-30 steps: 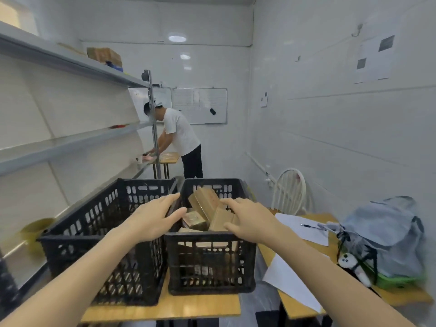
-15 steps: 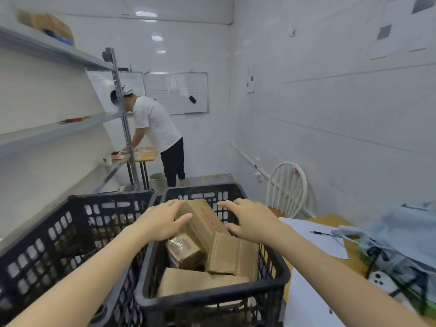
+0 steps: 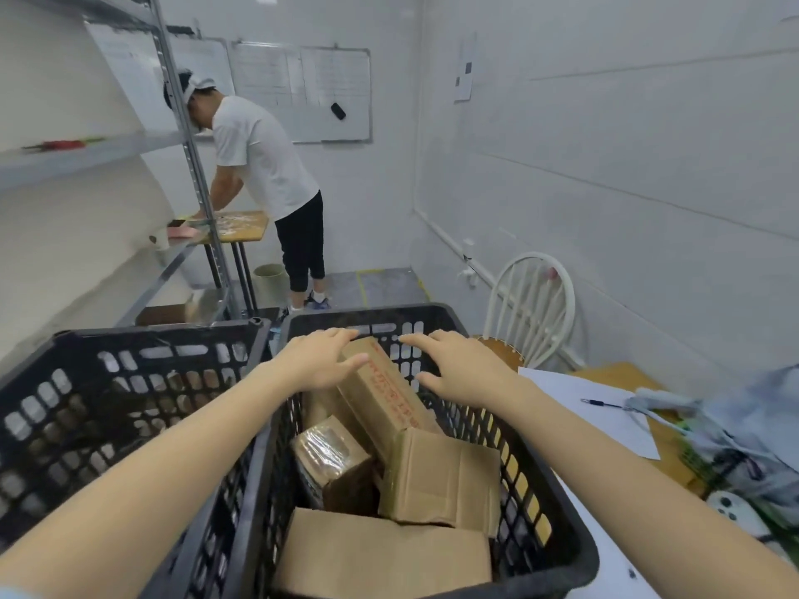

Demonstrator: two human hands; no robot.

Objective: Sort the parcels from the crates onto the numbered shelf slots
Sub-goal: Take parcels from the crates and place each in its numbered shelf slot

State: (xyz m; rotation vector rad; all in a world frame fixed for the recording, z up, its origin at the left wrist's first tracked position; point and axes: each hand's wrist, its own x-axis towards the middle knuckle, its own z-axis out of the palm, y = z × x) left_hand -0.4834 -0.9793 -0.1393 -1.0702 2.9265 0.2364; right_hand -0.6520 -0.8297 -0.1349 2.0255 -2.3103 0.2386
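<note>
Touching the left hand (image 3: 319,361), the long parcel (image 3: 382,397) leans beside the right hand (image 3: 459,370).

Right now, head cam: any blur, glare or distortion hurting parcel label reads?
Head view: lighting even, shadows soft; wide-angle lens bends the shelf upright and wall lines; glare on the film-wrapped parcel; red print on the long carton too soft to read; grey bag at the right edge blurred.

place: small stock room | signs: metal shelves (image 3: 86,159), black crates (image 3: 129,373) of boxes (image 3: 441,473), whiteboard (image 3: 302,92), plain white walls
</note>
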